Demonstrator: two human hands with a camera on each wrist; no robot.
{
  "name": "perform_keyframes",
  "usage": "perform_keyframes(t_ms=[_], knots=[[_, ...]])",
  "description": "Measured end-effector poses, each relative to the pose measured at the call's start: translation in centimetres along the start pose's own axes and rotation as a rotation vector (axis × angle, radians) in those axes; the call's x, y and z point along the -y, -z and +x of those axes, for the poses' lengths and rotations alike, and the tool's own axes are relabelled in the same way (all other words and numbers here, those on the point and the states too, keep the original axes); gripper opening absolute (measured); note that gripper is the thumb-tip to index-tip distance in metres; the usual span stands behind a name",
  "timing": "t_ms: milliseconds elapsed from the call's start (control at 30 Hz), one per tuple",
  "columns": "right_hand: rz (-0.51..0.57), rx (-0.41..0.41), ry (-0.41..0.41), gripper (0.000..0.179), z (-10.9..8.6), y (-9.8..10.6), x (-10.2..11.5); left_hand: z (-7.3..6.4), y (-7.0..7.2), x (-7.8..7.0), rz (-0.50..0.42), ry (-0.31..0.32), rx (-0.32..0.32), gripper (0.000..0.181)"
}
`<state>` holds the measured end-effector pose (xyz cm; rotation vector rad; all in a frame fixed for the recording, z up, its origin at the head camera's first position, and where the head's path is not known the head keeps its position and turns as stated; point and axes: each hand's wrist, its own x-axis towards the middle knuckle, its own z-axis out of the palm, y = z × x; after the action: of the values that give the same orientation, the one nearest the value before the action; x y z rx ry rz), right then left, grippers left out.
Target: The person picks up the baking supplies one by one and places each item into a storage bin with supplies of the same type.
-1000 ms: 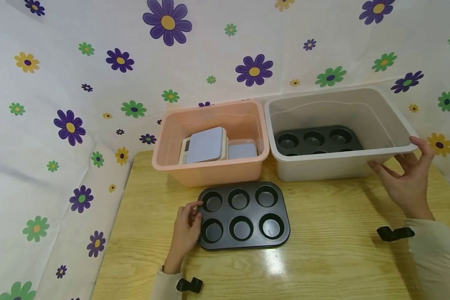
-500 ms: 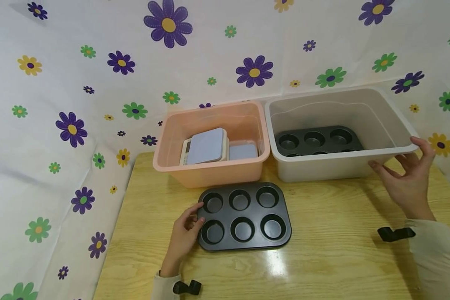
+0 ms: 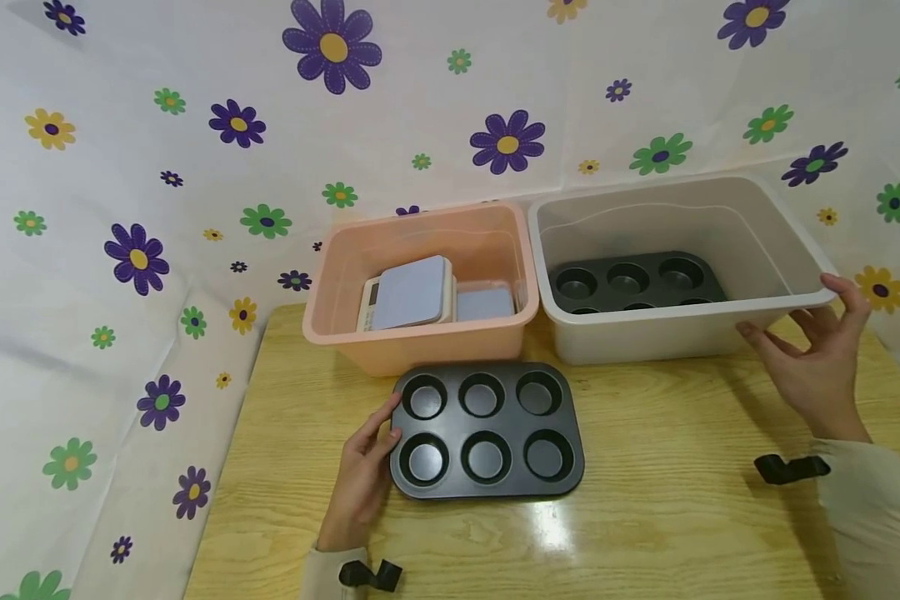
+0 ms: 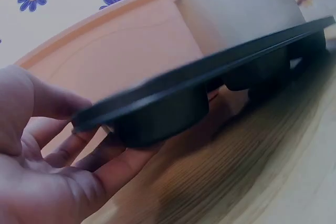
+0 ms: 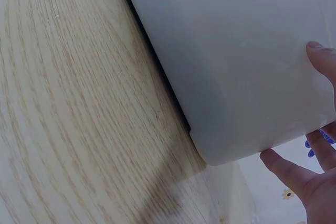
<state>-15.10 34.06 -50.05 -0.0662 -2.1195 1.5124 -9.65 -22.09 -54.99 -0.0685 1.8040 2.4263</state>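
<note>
A dark muffin pan point(image 3: 453, 429) with several cups lies at the middle of the table. My left hand point(image 3: 360, 479) grips its left edge, thumb above and fingers beneath. In the left wrist view the pan point(image 4: 163, 114) is tilted, its held end raised off the wood. My right hand point(image 3: 817, 367) holds the front right corner of an off-white plastic bin point(image 3: 660, 335), one finger at the rim and the thumb against the front wall. Inside that bin lies a second dark muffin pan point(image 3: 651, 287), its near part hidden by the front wall.
Left of the off-white bin stands a peach bin point(image 3: 420, 354), close beside it. It holds a kitchen scale point(image 3: 408, 292) and another pale flat-topped item point(image 3: 483, 303). A flower-patterned sheet point(image 3: 412, 108) hangs behind and to the left of the wooden table point(image 3: 660, 475).
My left hand has taken a firmer grip on the muffin pan, with fingers now under its edge, and the pan's left end has risen. The right hand stays on the off-white bin.
</note>
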Motion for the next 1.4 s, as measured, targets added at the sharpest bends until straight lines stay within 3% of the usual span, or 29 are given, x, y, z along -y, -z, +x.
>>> perform_keyframes(t_ms=[300, 467, 600, 700, 1100, 1400], knots=[[0.041, -0.009, 0.008, 0.097, 0.0, 0.0, 0.0, -0.7, 0.0, -0.3, -0.088, -0.003, -0.002, 0.057], [-0.001, -0.008, 0.018, 0.097, -0.1, 0.0, 0.0, -1.3, -0.4, -1.5, -0.148, -0.007, -0.005, 0.056], [-0.003, -0.004, 0.027, 0.096, -0.1, 0.0, 0.0, -1.9, -0.5, -2.7, -0.171, -0.042, 0.030, 0.055], [0.005, -0.001, 0.034, 0.096, -0.1, 0.1, -0.1, -2.3, -0.7, -3.6, -0.173, -0.066, 0.058, 0.056], [-0.020, 0.008, 0.039, 0.096, 0.1, 0.2, -0.2, -2.7, -1.3, -5.8, -0.132, -0.107, 0.058, 0.057], [-0.049, 0.015, 0.034, 0.095, 0.2, 0.1, -0.1, -2.9, -1.9, -7.3, -0.181, -0.166, 0.119, 0.058]])
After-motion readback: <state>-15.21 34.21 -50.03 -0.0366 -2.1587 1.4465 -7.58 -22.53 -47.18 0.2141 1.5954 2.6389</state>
